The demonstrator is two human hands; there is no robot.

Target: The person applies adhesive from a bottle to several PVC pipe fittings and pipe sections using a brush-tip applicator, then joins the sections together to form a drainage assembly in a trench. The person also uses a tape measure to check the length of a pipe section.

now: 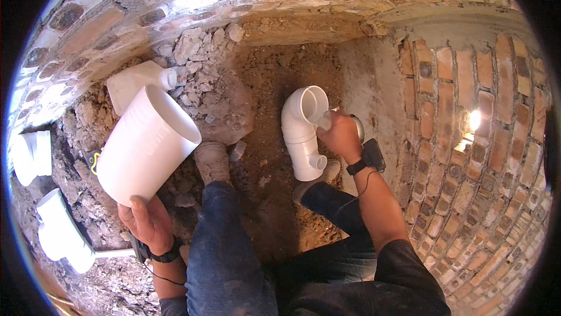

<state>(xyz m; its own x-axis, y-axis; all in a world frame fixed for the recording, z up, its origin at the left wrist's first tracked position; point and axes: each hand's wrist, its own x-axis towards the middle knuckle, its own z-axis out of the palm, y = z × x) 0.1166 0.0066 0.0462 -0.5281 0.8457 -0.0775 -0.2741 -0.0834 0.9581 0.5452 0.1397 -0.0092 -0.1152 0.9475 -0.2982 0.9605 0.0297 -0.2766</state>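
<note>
A wide white plastic pipe section is tilted up at the left, its open end facing right and upward. My left hand grips its lower end, the thumb on the outside. On the dirt in the middle stands a white elbow pipe fitting with an open socket on top and a small side outlet low on its right. My right hand is closed beside the socket's right rim. A small pale piece shows at its fingertips, too little to name. A rounded metallic thing shows partly behind this hand.
A white plastic jug with a capped neck lies on rubble behind the pipe. More white fittings lie at the far left. Brick walls curve around the dirt trench floor. My shoes stand near the elbow.
</note>
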